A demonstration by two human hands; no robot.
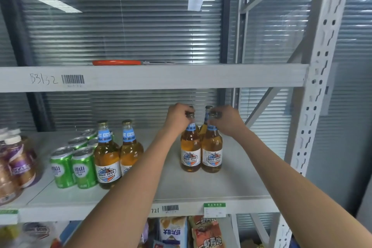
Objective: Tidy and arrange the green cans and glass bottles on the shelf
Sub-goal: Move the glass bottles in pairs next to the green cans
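Two amber glass beer bottles stand side by side right of centre on the white shelf (201,187). My left hand (178,116) grips the cap of the left bottle (190,153). My right hand (228,120) grips the cap of the right bottle (211,155). A third bottle (207,110) stands behind them, mostly hidden. Two more beer bottles (106,159) stand upright to the left, one beside the other (129,147). Several green cans (72,167) are grouped in rows left of those.
Purple and brown drink bottles (18,165) crowd the shelf's left end. An orange-handled tool (118,62) lies on the upper shelf. A perforated white upright post (314,106) bounds the right side. Snack packets (205,231) fill the shelf below.
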